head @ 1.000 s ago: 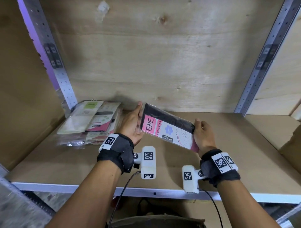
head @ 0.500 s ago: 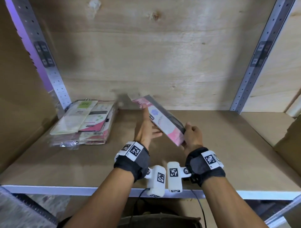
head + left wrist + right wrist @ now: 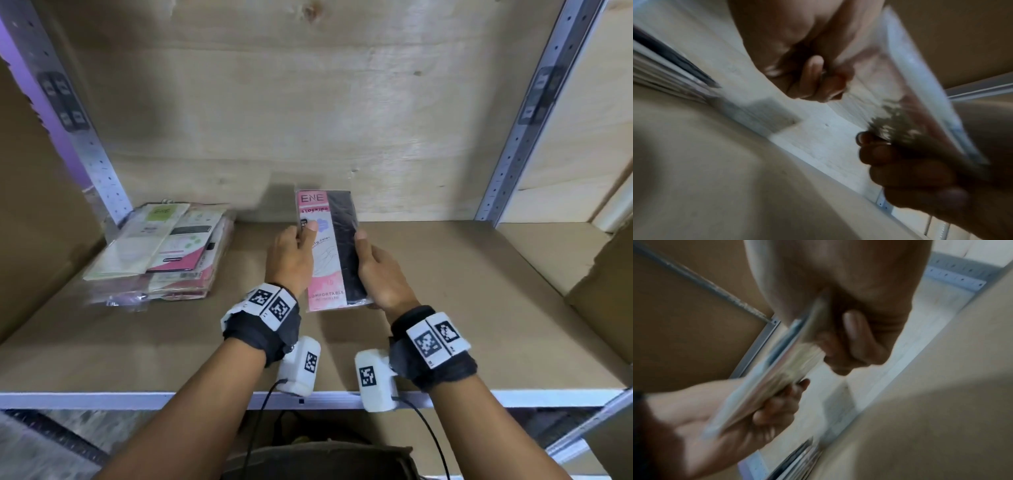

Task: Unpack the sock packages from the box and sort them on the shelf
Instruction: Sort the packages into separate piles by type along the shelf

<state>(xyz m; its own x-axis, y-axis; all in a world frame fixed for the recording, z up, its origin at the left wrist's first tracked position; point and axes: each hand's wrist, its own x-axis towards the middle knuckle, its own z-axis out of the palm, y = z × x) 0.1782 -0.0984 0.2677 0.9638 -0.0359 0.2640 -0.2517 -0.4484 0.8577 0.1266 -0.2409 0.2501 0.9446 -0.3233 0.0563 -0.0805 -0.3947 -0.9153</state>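
**Sock pack, in hand over shelf**

The left hand (image 3: 291,260) is pinching the pack (image 3: 330,250) along its pink edge, thumb on the front; the right hand (image 3: 378,274) is gripping the dark edge. The pack is being held between them, label up, above the middle of the shelf (image 3: 462,308). Step in hand: placing. A stack (image 3: 161,253) is lying well apart at left. Next move likely calls for choosing a spot, then lowering the pack flat.
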